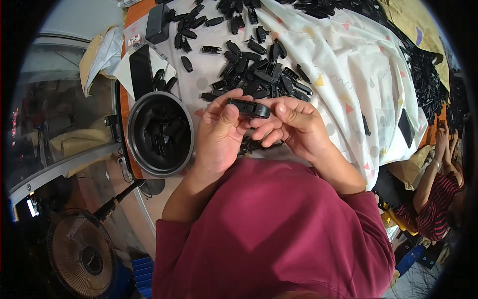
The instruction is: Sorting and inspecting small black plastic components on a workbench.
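Observation:
A black oblong plastic part (251, 108) with a rounded end and a slot in its side is held up in front of my chest. My left hand (218, 132) pinches its left end between thumb and fingers. The thumb and fingers of my right hand (303, 125) close around the rounded right end. Just beyond both hands lies a loose pile of similar black parts (264, 74). More of them show beneath my hands, partly hidden.
To the left stands a metal bowl (130, 137) with black parts inside. Near it are a phone-like dark slab (141, 72) and a black box (158, 24). A patterned white cloth (343, 94) covers the table. A fan (82, 254) stands lower left; another person (430, 199) sits at right.

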The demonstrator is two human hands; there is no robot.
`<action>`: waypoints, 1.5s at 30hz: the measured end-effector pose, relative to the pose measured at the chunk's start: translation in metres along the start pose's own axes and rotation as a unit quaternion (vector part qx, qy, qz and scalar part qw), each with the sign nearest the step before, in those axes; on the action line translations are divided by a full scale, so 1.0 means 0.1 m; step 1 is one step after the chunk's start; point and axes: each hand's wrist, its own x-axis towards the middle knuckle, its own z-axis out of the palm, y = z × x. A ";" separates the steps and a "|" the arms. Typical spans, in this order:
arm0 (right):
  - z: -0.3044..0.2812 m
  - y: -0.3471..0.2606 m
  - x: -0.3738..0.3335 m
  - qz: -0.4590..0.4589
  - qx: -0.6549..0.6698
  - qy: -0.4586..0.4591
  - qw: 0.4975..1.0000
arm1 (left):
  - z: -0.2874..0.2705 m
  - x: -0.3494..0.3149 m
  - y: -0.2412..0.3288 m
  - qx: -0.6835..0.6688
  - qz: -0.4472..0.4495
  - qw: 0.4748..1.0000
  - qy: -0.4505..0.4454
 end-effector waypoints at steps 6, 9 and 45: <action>-0.67 0.02 0.25 -0.237 -0.569 0.266 0.742 | -0.30 -0.16 0.34 0.407 0.175 0.854 0.271; -1.04 -0.18 0.37 -0.250 -0.736 0.301 0.552 | -0.60 -0.34 0.69 0.228 0.176 0.904 0.316; -0.14 -0.17 -0.11 -0.174 -0.256 0.138 0.941 | 0.20 0.23 0.15 0.312 -0.001 0.948 -0.060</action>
